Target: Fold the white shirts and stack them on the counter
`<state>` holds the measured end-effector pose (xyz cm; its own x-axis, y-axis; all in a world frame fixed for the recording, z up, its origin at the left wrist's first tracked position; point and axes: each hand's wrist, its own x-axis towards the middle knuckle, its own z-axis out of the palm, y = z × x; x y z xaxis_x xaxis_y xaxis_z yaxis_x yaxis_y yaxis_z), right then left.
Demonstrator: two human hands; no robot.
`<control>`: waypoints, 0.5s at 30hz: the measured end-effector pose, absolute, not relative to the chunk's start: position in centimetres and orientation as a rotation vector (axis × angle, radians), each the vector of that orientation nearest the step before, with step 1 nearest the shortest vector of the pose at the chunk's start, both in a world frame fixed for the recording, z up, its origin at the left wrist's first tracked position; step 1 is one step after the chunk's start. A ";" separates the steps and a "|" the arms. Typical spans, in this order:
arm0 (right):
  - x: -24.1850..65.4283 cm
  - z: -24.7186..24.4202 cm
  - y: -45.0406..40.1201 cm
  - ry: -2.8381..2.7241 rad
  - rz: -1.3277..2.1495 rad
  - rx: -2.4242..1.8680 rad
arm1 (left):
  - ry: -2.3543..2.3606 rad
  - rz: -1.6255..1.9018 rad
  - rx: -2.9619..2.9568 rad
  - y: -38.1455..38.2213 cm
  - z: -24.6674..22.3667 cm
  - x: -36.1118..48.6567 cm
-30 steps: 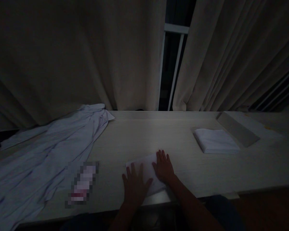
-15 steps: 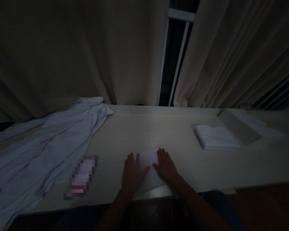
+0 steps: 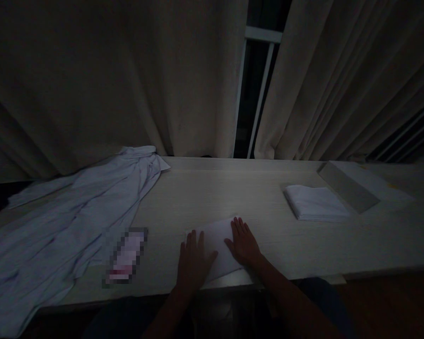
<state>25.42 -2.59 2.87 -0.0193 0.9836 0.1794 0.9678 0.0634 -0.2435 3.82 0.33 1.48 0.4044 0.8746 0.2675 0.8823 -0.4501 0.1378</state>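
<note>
A folded white cloth (image 3: 219, 240) lies near the front edge of the pale table, under both of my hands. My left hand (image 3: 194, 261) rests flat on its left part, fingers together and thumb spread toward the middle. On the right side my right hand (image 3: 243, 242) also lies flat, its fingers pointing away and its thumb turned inward. Each hand presses on the cloth without gripping it, and both cover part of its sides.
A large crumpled white cloth (image 3: 81, 207) spreads over the table's left side. Beside it lies a pixelated oblong item (image 3: 129, 254). To the right are a folded white cloth stack (image 3: 316, 202) and a grey-white box-like object (image 3: 349, 186). Curtains (image 3: 194, 94) hang behind.
My left hand has slid slightly toward me, uncovering more of the cloth's far left corner. My right hand stays nearly in place. The camera view has shifted a little.
</note>
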 end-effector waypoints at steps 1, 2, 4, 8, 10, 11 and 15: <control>25.4 2.8 -2.6 -2.054 0.074 -1.962 | -1.628 -0.465 -2.615 -0.2 1.1 3.1; 25.4 2.8 -2.6 -2.057 0.074 -1.964 | -1.620 -0.461 -2.620 -0.7 0.6 2.4; 25.3 2.7 -2.6 -2.060 0.074 -1.982 | -1.590 -0.456 -2.631 -1.7 -0.3 1.0; 25.2 2.3 -2.5 -2.074 0.046 -2.022 | -1.533 -0.453 -2.615 -2.6 -0.8 -0.5; 25.1 2.1 -2.5 -2.086 0.024 -2.021 | -1.532 -0.464 -2.592 -2.3 0.2 0.1; 25.1 2.1 -2.5 -2.090 0.014 -2.020 | -1.539 -0.475 -2.582 -1.9 0.9 0.7; 25.1 1.9 -2.6 -2.099 -0.030 -2.004 | -1.539 -0.563 -2.607 0.0 3.9 4.5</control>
<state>25.08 -2.58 1.92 -0.0314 0.9821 0.1857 0.9871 0.0597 -0.1487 4.46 0.00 3.95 0.4342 0.8339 0.3408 0.8568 -0.4991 0.1297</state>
